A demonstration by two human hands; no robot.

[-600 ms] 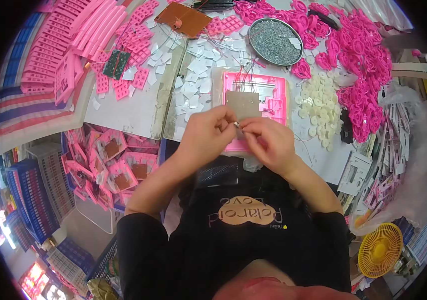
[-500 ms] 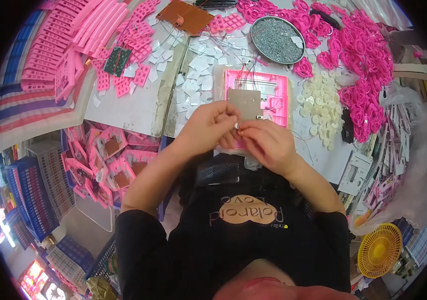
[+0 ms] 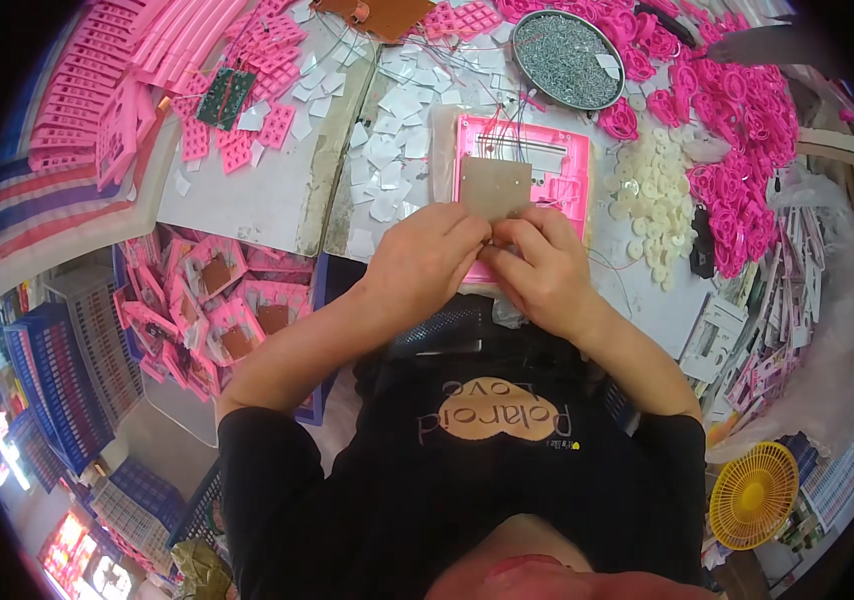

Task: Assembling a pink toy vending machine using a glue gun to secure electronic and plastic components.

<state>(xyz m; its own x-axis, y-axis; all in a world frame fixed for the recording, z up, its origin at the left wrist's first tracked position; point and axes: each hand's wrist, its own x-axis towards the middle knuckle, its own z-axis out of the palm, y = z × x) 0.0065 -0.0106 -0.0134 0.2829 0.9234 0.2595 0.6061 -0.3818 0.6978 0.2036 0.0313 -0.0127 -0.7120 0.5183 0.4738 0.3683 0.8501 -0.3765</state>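
Observation:
A pink plastic case [image 3: 547,160] lies flat on the table, with a small tan circuit board [image 3: 494,188] resting on it. My left hand [image 3: 425,262] and my right hand [image 3: 543,268] meet at the near edge of that board, fingertips pinched together on it. Thin wires run from the board across the case. What the fingertips pinch beneath the board is hidden.
A round metal dish of screws [image 3: 567,45] stands behind the case. White paper squares [image 3: 392,130], white round discs [image 3: 652,195] and pink ring parts [image 3: 737,120] lie around. Pink grid parts [image 3: 117,80] are stacked at left. A crate of assembled pink cases [image 3: 217,310] sits below the table's left edge.
Both hands stay at the board's near edge; the fingers shifted only slightly.

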